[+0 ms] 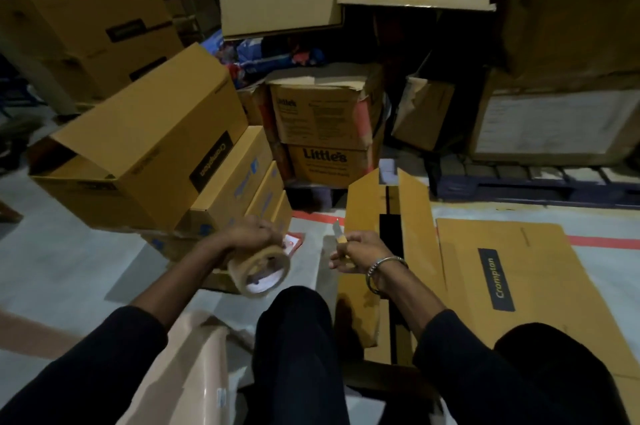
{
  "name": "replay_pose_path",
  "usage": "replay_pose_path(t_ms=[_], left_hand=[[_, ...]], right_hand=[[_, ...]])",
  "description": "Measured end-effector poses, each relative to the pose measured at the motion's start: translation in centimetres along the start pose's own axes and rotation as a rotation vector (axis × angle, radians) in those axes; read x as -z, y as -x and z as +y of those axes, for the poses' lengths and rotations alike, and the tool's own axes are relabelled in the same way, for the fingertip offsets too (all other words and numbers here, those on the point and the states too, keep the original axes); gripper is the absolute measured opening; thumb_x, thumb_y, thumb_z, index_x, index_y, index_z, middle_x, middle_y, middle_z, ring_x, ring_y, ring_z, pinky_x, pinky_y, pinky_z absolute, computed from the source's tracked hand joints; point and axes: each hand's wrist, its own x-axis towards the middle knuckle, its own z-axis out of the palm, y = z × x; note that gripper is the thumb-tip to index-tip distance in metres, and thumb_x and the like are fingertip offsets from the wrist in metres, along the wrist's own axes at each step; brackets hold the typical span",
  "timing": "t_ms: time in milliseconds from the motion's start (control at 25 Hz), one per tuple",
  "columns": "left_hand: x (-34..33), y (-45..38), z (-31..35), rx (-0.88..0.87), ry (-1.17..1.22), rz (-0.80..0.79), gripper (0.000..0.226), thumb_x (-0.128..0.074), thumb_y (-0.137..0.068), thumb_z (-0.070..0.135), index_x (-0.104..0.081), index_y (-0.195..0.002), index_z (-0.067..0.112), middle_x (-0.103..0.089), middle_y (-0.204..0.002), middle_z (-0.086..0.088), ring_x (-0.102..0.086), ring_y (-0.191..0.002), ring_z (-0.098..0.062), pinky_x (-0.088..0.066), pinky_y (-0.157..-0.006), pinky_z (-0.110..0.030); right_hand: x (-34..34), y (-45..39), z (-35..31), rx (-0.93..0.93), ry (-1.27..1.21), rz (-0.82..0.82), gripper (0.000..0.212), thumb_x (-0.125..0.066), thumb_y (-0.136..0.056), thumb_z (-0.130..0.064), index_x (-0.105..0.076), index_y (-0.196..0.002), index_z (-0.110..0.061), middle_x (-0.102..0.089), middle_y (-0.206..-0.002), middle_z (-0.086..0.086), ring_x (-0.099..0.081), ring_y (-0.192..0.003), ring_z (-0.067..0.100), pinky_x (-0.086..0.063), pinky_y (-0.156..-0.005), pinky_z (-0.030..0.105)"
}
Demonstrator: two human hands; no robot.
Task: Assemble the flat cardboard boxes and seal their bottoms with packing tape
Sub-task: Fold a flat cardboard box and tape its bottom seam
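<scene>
Matt brown cardboard boxes [145, 144] stacked on the left, and a flattened cardboard box [519, 272] of the same dull finish on the right. A glossy, translucent tan roll of packing tape [259, 270]. A shiny metal bangle [382, 274]. A smooth, pale grey floor [69, 268].

Two worn printed cartons [325, 133] stacked at centre, the upper one torn along its top edge. Behind them, a heap of blue and red packets [273, 55]. Red floor line [602, 240] at right, near a dark pallet [540, 182].
</scene>
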Motion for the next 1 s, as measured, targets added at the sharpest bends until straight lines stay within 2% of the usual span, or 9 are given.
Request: replay_pose_path(t_ms=[120,240,320,400,520,640,840,920,1000], left_hand=[[-4.0,-2.3,4.7,-0.128,0.170,0.105,0.016,-0.070,-0.094,0.031,-0.081,-0.093,0.020,-0.076,-0.099,-0.001,-0.069,-0.095,-0.017,-0.053,-0.080,-0.033],[-9.0,-3.8,7.0,-0.062,0.433,0.148,0.013,-0.069,-0.097,0.021,-0.082,-0.097,0.017,-0.078,-0.101,-0.003,-0.070,-0.094,-0.020,-0.050,-0.071,-0.029],[-12.2,-4.7,7.2,0.005,0.596,0.100,0.016,-0.064,-0.100,0.018,-0.079,-0.105,0.016,-0.077,-0.103,-0.005,-0.069,-0.093,-0.024,-0.052,-0.069,-0.029],[-15.1,-5.9,6.7,0.032,0.696,0.058,0.017,-0.062,-0.101,0.018,-0.077,-0.110,0.018,-0.076,-0.111,-0.009,-0.070,-0.094,-0.024,-0.054,-0.071,-0.030],[-18.1,-8.0,5.9,0.029,0.739,-0.021,0.015,-0.065,-0.100,0.025,-0.076,-0.110,0.026,-0.075,-0.116,-0.001,-0.072,-0.101,-0.023,-0.055,-0.080,-0.035],[-19.2,-9.9,5.6,0.037,0.745,-0.066,0.014,-0.066,-0.101,0.028,-0.075,-0.112,0.027,-0.071,-0.122,0.012,-0.071,-0.105,-0.018,-0.057,-0.094,-0.041],[-20.8,-12.0,6.1,0.040,0.748,-0.076,0.010,-0.068,-0.099,0.033,-0.074,-0.106,0.038,-0.075,-0.115,0.009,-0.073,-0.100,-0.021,-0.057,-0.086,-0.037],[-21.2,-12.1,6.2,0.017,0.781,-0.127,0.011,-0.067,-0.100,0.032,-0.071,-0.107,0.040,-0.076,-0.114,0.006,-0.074,-0.100,-0.025,-0.055,-0.080,-0.035],[-21.3,-11.8,6.3,-0.043,0.802,-0.179,0.018,-0.066,-0.101,0.035,-0.068,-0.118,0.041,-0.073,-0.121,0.013,-0.072,-0.106,-0.023,-0.057,-0.080,-0.036]], right_hand=[[3.6,-0.6,0.3,-0.018,-0.104,0.079,0.025,-0.051,-0.091,0.005,-0.058,-0.112,-0.005,-0.074,-0.086,0.020,-0.078,-0.075,0.034,-0.063,-0.068,0.041],[7.5,-0.9,0.8,0.037,-0.014,0.261,0.012,-0.048,-0.096,-0.003,-0.055,-0.103,-0.009,-0.074,-0.081,0.015,-0.069,-0.060,0.028,-0.054,-0.058,0.036],[10.5,-1.2,2.1,0.071,0.117,0.438,0.006,-0.051,-0.100,-0.012,-0.056,-0.100,-0.012,-0.071,-0.084,0.013,-0.063,-0.066,0.026,-0.043,-0.060,0.032],[13.7,-2.2,4.4,0.058,0.208,0.510,0.015,-0.050,-0.103,-0.022,-0.059,-0.104,-0.009,-0.067,-0.094,0.017,-0.062,-0.080,0.032,-0.038,-0.064,0.035],[16.2,-5.0,7.7,-0.032,0.287,0.465,0.021,-0.054,-0.102,-0.031,-0.062,-0.105,-0.011,-0.069,-0.097,0.014,-0.064,-0.086,0.032,-0.048,-0.073,0.038],[15.6,-7.8,9.4,-0.057,0.293,0.416,0.016,-0.078,-0.088,-0.032,-0.068,-0.095,-0.020,-0.072,-0.097,-0.003,-0.068,-0.094,0.022,-0.057,-0.087,0.038],[14.8,-10.9,11.8,-0.160,0.319,0.443,0.050,-0.097,-0.062,-0.042,-0.063,-0.092,-0.021,-0.069,-0.093,-0.006,-0.065,-0.085,0.015,-0.050,-0.065,0.030],[14.7,-11.7,12.2,-0.221,0.385,0.454,0.048,-0.095,-0.066,-0.038,-0.060,-0.094,-0.020,-0.068,-0.090,-0.003,-0.065,-0.083,0.016,-0.049,-0.063,0.029],[14.7,-12.2,12.2,-0.242,0.417,0.468,0.031,-0.085,-0.078,-0.027,-0.059,-0.093,-0.019,-0.067,-0.086,0.000,-0.064,-0.078,0.016,-0.048,-0.061,0.027]])
